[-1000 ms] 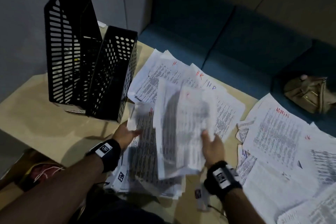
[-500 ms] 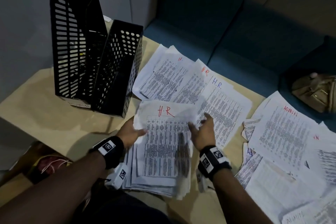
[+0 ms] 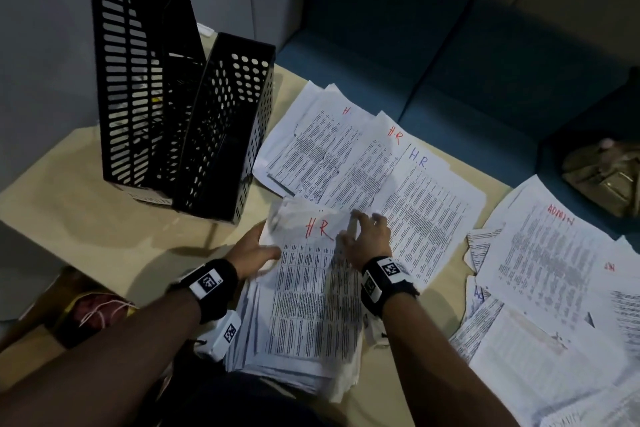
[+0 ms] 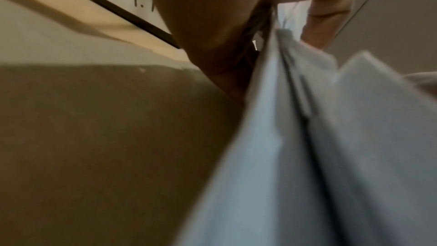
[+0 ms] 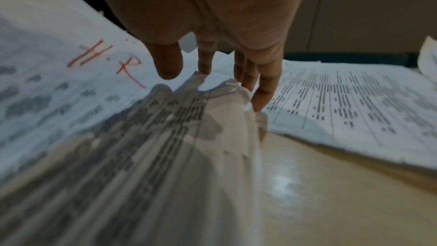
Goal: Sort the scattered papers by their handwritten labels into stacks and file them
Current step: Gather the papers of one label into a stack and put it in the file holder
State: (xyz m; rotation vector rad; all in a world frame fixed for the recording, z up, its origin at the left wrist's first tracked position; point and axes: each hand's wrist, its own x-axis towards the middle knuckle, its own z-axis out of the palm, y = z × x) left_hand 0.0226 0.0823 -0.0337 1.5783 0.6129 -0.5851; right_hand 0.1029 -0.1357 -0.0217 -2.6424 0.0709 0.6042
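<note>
Both hands squaring up a thick stack of white printed sheets headed "H.R" in red.

Left hand (image 3: 254, 251) laid flat against the left edge of the thick stack of white printed sheets (image 3: 304, 302), fingers straight, nothing curled round it; right hand (image 3: 369, 236) resting on the stack's upper right corner, fingers (image 5: 264, 89) extended and spread, tips touching the curled paper edge. Stack lying at 6 o'clock on the pale beige tabletop (image 3: 86, 225), near its front edge. Fanned at 12 o'clock just beyond: loose white sheets marked "H.R" in red and blue (image 3: 391, 166). At 10 o'clock, two upright black perforated file holders (image 3: 180, 90), side by side. At 3 o'clock, scattered white sheets, one marked "ADMIN" in red (image 3: 540, 253). Past the table's far edge, dark blue cushioned seating (image 3: 467, 55) with an olive-tan bag (image 3: 606, 177) on it.
</note>
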